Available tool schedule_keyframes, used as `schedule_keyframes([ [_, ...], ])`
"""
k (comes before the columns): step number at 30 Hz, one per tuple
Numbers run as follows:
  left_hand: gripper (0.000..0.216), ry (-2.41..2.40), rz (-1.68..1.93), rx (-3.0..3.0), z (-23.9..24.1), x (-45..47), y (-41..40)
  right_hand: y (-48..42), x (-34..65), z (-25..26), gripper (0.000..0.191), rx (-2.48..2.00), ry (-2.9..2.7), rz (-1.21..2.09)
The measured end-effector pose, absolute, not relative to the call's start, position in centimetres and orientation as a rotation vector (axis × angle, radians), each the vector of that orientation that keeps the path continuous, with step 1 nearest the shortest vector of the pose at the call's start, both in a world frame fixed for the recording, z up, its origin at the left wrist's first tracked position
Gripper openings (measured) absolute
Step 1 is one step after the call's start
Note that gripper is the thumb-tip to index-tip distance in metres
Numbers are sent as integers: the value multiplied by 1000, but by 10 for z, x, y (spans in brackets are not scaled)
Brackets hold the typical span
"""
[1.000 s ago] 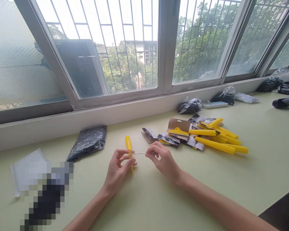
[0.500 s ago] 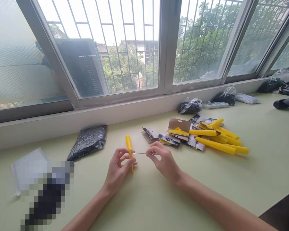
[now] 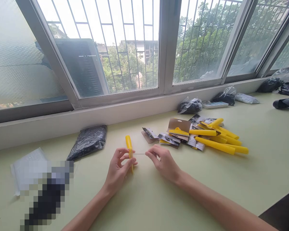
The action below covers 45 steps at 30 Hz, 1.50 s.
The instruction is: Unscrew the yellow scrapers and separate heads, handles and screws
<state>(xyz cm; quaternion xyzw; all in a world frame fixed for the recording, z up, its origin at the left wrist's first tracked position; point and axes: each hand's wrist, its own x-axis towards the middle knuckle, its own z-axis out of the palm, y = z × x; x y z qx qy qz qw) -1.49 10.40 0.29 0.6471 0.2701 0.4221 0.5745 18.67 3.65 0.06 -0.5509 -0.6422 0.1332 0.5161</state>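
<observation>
My left hand (image 3: pixel 117 170) pinches a yellow plastic tool (image 3: pixel 129 146) and holds it upright above the pale green tabletop (image 3: pixel 159 199). A thin metal wire (image 3: pixel 139 153) runs sideways from that tool to my right hand (image 3: pixel 164 162), whose thumb and fingers are closed on the wire's far end. Both hands hover near the middle of the table. Behind my right hand lies a pile of several more yellow tools (image 3: pixel 218 139) mixed with printed cards (image 3: pixel 170 138).
A black plastic bag (image 3: pixel 88 142) lies at the back left below the window ledge (image 3: pixel 110 114). A white bag (image 3: pixel 26 168) and a blurred dark object (image 3: pixel 47 199) sit at the left. More dark bags (image 3: pixel 190 106) and a white strip (image 3: pixel 215 104) line the ledge at the right.
My right hand has edged slightly left along the wire, toward the yellow tool. The left hand and everything on the table stay as they were.
</observation>
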Motion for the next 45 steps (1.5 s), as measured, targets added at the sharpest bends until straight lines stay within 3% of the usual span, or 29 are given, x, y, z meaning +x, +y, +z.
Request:
schedule_keyframes([
  [6,30,660,1010,1529,1,-14,106,39,188,-4,10,-1301,-1536,372],
  [17,36,752,1078,1585,1,-16,108,40,193,-3,21,-1295,-1569,346],
  [30,30,1013,1087,2098,-10,-20,116,42,194,-6,23,-1377,-1615,320],
  [37,28,981,1183,1844,-5,-19,120,20,170,-5,16,-1090,-1928,318],
  [40,38,1055,1297,1677,-2,-22,123,11,142,-11,23,-902,-2269,165],
  [45,47,970,1453,1531,1,-25,128,24,105,-17,27,-1032,-2390,90],
])
